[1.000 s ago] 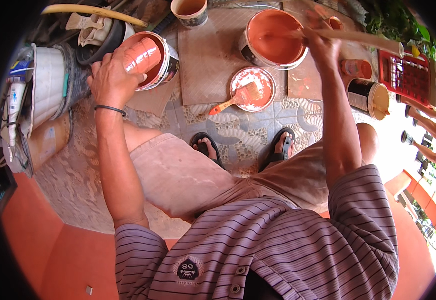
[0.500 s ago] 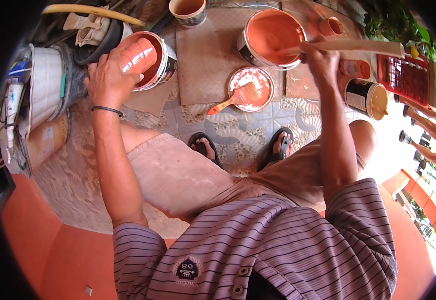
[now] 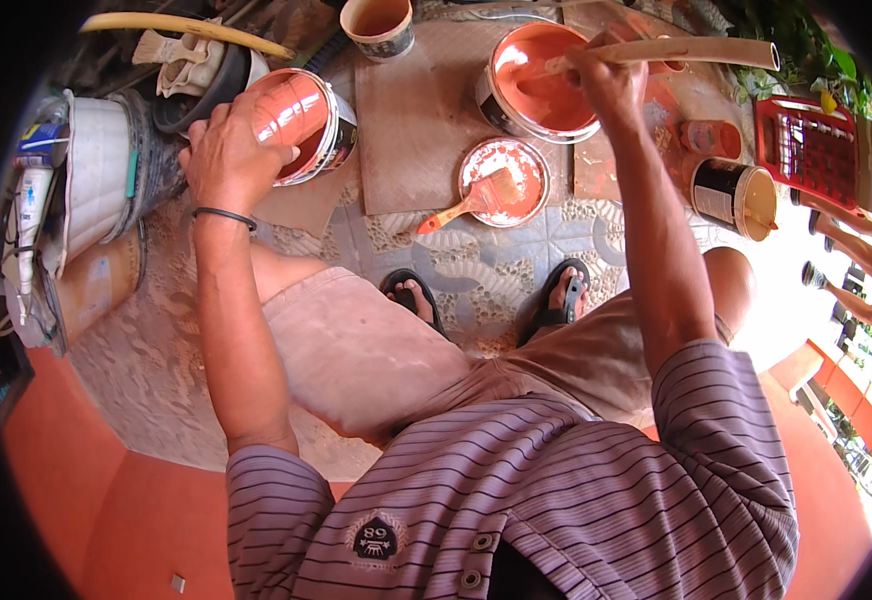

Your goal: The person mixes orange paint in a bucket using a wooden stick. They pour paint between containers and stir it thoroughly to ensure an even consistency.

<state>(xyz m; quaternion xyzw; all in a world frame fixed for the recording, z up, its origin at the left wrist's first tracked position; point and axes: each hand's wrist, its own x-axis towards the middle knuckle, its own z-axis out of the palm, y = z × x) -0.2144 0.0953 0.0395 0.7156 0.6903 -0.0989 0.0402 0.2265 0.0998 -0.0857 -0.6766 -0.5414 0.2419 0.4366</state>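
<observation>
So the floor (image 3: 516, 265) is patterned tile, with a brown mat (image 3: 411, 120) laid over the far part. Person's sitting with both sandalled feet (image 3: 411, 300) out in front, striped shirt at the bottom of the shot.

Off to the left there's a white bucket (image 3: 96, 175) lying beside some clutter. On the mat's far right sits the paint can (image 3: 544, 85), full of orange-red paint. The left hand (image 3: 231, 150) is wrapped around the rim of a second can (image 3: 306, 125), fingers curled over its near edge, and that can is tipped over toward the person so you see straight into its orange inside. It sits at the mat's left edge.

The right hand (image 3: 606, 80) is closed tight around a pale stick (image 3: 696, 52), whose left end dips into the paint can; the rest pokes out to the right.

Just in front of the paint can there's a lid (image 3: 504, 180) smeared with paint, with a brush (image 3: 471, 200) resting on it, orange handle pointing left. A black tin (image 3: 731, 195) with a tan lid stands further right, and a small cup (image 3: 379, 25) sits at the far edge.
</observation>
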